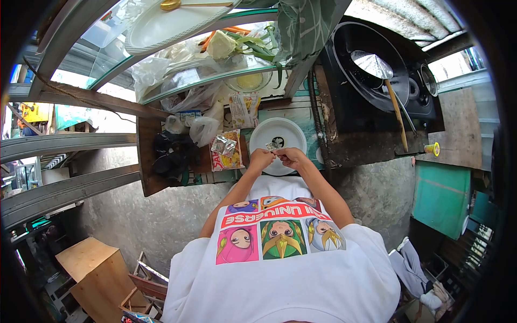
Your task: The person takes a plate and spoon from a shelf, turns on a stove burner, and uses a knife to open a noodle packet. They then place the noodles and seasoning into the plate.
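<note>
Over a white plate (293,133) on the counter, my left hand (262,160) and my right hand (291,158) meet with fingertips pinched together. Between them is a small silvery sachet (273,146), mostly covered by the fingers. Dark, glossy sauce-like stuff (279,140) lies in the middle of the plate, just beyond my fingertips. Left of the plate, a crumpled foil packet (223,145) rests on a red and yellow food wrapper (232,160). Another printed wrapper (244,110) lies behind them.
At the right, a black stove (340,102) carries a wok (344,59) with a wide skimmer (372,64) and a wooden-handled utensil (396,110). A glass shelf overhead holds vegetables (222,45) and plastic bags (151,72). Black bags (173,153) sit at the counter's left end.
</note>
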`<action>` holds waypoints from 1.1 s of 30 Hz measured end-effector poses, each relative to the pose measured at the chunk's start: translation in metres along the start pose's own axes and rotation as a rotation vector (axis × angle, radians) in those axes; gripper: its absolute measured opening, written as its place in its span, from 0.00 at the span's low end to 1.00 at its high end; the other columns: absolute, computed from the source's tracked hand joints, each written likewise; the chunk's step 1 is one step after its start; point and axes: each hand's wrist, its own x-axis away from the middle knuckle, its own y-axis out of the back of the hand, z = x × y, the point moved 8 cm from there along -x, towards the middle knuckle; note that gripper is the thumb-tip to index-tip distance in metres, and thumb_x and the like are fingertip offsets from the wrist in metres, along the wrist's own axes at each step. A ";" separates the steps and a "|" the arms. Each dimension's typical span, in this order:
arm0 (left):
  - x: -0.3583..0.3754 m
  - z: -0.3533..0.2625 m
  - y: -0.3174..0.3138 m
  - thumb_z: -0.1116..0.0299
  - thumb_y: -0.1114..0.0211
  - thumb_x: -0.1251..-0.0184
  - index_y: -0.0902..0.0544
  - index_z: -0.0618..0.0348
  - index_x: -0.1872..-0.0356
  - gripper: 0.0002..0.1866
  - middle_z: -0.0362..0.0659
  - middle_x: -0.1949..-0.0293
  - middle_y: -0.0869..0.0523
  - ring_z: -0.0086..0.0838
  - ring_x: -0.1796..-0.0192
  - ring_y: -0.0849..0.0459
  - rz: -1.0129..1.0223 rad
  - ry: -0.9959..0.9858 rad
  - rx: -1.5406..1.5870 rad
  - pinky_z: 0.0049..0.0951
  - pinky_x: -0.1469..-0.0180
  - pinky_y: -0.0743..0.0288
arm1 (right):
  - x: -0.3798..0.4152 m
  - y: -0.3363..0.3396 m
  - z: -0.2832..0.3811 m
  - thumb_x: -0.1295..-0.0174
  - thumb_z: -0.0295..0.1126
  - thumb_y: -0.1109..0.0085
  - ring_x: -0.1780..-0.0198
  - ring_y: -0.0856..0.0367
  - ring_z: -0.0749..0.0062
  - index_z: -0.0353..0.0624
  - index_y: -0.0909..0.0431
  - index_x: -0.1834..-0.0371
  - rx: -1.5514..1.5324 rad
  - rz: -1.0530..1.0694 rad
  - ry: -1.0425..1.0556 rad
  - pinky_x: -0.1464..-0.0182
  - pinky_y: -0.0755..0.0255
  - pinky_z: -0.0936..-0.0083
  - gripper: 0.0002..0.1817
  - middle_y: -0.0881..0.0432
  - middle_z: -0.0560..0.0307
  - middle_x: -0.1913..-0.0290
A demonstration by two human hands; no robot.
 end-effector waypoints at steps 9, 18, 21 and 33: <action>0.001 -0.002 -0.001 0.67 0.41 0.49 0.14 0.58 0.76 0.09 0.42 0.80 0.17 0.23 0.76 0.21 0.002 -0.062 -0.084 0.24 0.71 0.30 | -0.003 0.013 0.010 0.51 0.25 0.35 0.85 0.42 0.86 0.44 0.25 0.81 -0.040 -0.174 0.075 0.85 0.55 0.86 0.08 0.33 0.69 0.84; 0.001 0.005 0.001 0.71 0.43 0.46 0.15 0.63 0.73 0.09 0.38 0.81 0.20 0.19 0.78 0.25 0.000 -0.010 0.059 0.20 0.74 0.33 | 0.005 -0.007 0.008 0.46 0.29 0.39 0.83 0.42 0.87 0.43 0.23 0.76 0.052 0.056 0.042 0.84 0.54 0.86 0.04 0.33 0.71 0.83; -0.004 0.009 -0.001 0.71 0.43 0.46 0.16 0.63 0.74 0.09 0.38 0.82 0.20 0.18 0.78 0.25 0.005 -0.015 0.049 0.20 0.75 0.33 | 0.003 -0.012 0.002 0.46 0.29 0.40 0.80 0.41 0.88 0.43 0.21 0.72 -0.009 0.058 0.007 0.79 0.51 0.87 0.03 0.30 0.71 0.81; -0.003 0.001 -0.002 0.70 0.41 0.45 0.16 0.64 0.75 0.08 0.39 0.81 0.20 0.20 0.78 0.24 -0.040 -0.103 0.029 0.21 0.74 0.32 | -0.015 -0.012 0.004 0.41 0.27 0.46 0.72 0.23 0.82 0.37 0.21 0.63 -0.170 0.071 0.026 0.75 0.37 0.91 0.07 0.19 0.62 0.70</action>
